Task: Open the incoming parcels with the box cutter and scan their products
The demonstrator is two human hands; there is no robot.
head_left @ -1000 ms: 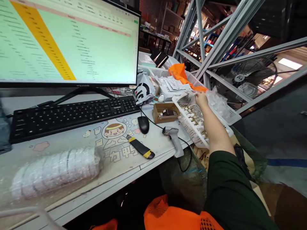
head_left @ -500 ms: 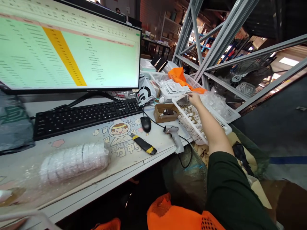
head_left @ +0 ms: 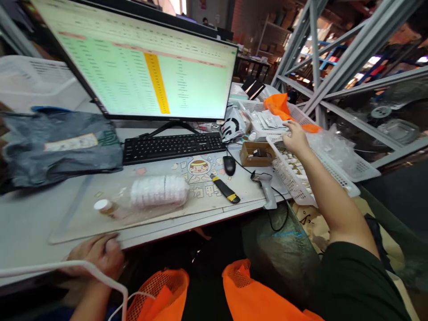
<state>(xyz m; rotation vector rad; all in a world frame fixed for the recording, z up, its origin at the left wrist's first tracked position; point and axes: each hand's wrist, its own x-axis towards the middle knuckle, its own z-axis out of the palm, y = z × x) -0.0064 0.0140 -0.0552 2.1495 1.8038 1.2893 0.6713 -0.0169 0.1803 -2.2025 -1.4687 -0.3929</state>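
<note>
At the front edge of the desk rests my left hand [head_left: 96,256], blurred, its fingers curled in; what they hold, if anything, is hidden. Beyond it lies a clear bubble-wrap roll [head_left: 160,191] of white round pieces, beside a small white-capped bottle [head_left: 104,206]. My right hand [head_left: 296,137] is stretched out over the far end of a white plastic basket [head_left: 294,185]. Its fingers are pinched together, on something too small to make out. Inside the basket sit several small white-capped bottles [head_left: 296,167]. Just beyond are flat silvery packets [head_left: 270,119].
A scanner gun [head_left: 265,187], yellow-black utility knife [head_left: 225,188], mouse [head_left: 229,165] and small cardboard box [head_left: 256,154] lie mid-desk. Behind them stand a keyboard [head_left: 174,146] and monitor [head_left: 150,67]. A grey plastic bag [head_left: 63,149] is at left; a white curved bar [head_left: 50,266] crosses the lower left.
The view has swung left, so desk items appear further right. My left hand has come into view at the desk edge. My right hand remains at the basket's far end.
</note>
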